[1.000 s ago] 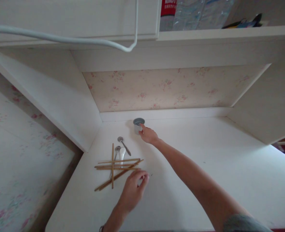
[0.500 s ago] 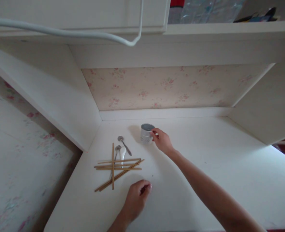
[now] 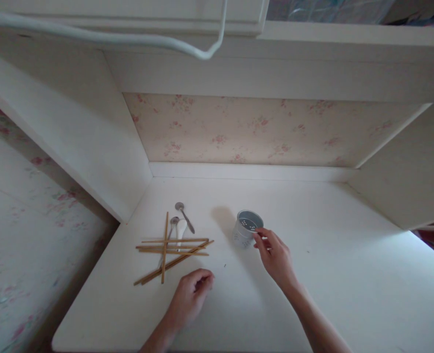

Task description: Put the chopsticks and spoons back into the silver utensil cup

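My right hand (image 3: 275, 252) pinches the rim of a grey utensil holder (image 3: 243, 235), a cup with small holes in its wall. It is upright with its mouth facing up, and no utensils show inside. My left hand (image 3: 194, 291) is curled above the desk, thumb against fingers; whether anything is in it cannot be made out. Beyond it lie several wooden chopsticks (image 3: 176, 247), crossing one another. Partly beneath them are a white spoon (image 3: 181, 228) and a metal spoon (image 3: 173, 221). Another metal spoon (image 3: 185, 216) lies just behind.
The white desk (image 3: 330, 294) has a side panel (image 3: 73, 132) on the left and a low ledge (image 3: 253, 171) at the back. A white cable (image 3: 158, 43) hangs across the top, in front of a cupboard. A tiny dark speck (image 3: 224, 265) lies near the middle.
My right hand has brought the utensil holder toward me and to the right, away from the spoons. The view has shifted slightly. My left hand keeps its curled shape near the chopsticks.
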Tool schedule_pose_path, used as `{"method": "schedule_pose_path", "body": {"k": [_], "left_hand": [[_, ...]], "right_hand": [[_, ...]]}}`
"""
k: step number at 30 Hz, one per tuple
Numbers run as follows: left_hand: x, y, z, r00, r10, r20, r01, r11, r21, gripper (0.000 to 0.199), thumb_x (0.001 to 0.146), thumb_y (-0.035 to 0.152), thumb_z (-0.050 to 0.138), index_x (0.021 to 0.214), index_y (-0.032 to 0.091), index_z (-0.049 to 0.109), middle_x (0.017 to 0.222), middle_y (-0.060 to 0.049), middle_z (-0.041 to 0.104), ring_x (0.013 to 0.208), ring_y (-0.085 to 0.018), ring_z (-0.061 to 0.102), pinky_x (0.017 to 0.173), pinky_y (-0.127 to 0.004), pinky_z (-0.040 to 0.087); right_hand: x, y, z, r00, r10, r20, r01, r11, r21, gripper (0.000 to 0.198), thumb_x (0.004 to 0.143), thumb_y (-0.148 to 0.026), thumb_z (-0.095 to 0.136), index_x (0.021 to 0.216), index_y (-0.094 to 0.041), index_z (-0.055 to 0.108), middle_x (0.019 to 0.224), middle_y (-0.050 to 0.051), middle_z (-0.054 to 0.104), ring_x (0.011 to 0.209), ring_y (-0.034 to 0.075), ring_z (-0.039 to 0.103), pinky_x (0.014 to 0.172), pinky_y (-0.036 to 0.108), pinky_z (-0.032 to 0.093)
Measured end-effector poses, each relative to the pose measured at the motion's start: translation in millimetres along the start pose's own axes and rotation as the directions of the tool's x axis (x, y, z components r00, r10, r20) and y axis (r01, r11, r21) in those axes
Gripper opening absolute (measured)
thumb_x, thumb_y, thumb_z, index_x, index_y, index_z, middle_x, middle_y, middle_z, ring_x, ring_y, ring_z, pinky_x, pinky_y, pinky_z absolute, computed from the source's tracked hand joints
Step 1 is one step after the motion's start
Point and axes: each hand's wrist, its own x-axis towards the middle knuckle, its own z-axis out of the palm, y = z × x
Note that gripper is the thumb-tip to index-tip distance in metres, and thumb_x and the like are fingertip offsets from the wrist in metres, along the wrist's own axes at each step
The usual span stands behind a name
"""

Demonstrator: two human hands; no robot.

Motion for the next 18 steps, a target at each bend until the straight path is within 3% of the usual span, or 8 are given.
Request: {"method": "schedule_pose_path", "body": {"k": [3, 7, 12, 18], "left_hand": [[2, -1, -31, 0.987, -0.02, -0.162, 0.036, 0.995, 0.097, 0.038, 0.088, 0.05, 0.046, 0.095, 0.018, 0.067, 0.081, -0.004, 0.069, 0.075, -0.018, 0.063, 0.069, -0.025, 0.047], [13, -9, -83, 0.903, -0.053, -0.427, 0.196, 0.934, 0.299, 0.042, 0.087, 0.054, 0.044, 0.1, 0.022, 0.066, 0.088, -0.004, 0.073, 0.081, -0.021, 0.067, 0.074, -0.028, 0.049], [29, -23, -120, 0.892, -0.061, -0.448, 0.326, 0.773, 0.545, 0.038, 0.089, 0.051, 0.039, 0.105, 0.025, 0.062, 0.102, -0.005, 0.072, 0.096, -0.024, 0.066, 0.082, -0.031, 0.047], [42, -19, -118, 0.899, -0.158, -0.409, 0.408, 0.639, 0.652, 0.046, 0.089, 0.052, 0.038, 0.119, 0.022, 0.055, 0.101, -0.009, 0.071, 0.094, -0.029, 0.066, 0.078, -0.035, 0.045]], "right_hand": [[-9, 6, -3, 1.0, -0.01, 0.009, 0.01, 0.998, -0.054, 0.026, 0.094, -0.043, 0.046, 0.105, -0.022, 0.059, 0.09, 0.004, 0.066, 0.065, 0.014, 0.068, 0.054, 0.021, 0.052], [-15, 9, -1, 0.999, -0.013, 0.045, 0.016, 0.998, -0.06, 0.026, 0.095, -0.043, 0.046, 0.105, -0.023, 0.058, 0.092, 0.004, 0.066, 0.066, 0.014, 0.068, 0.055, 0.022, 0.052], [-18, 7, 5, 0.997, 0.034, 0.063, -0.034, 0.999, 0.007, 0.032, 0.094, -0.046, 0.044, 0.115, -0.024, 0.055, 0.095, 0.005, 0.066, 0.065, 0.015, 0.067, 0.055, 0.024, 0.053], [-38, 13, 10, 0.984, 0.176, 0.021, -0.178, 0.975, 0.135, 0.046, 0.091, -0.05, 0.045, 0.129, -0.023, 0.045, 0.097, 0.007, 0.067, 0.064, 0.017, 0.068, 0.055, 0.027, 0.054]]}}
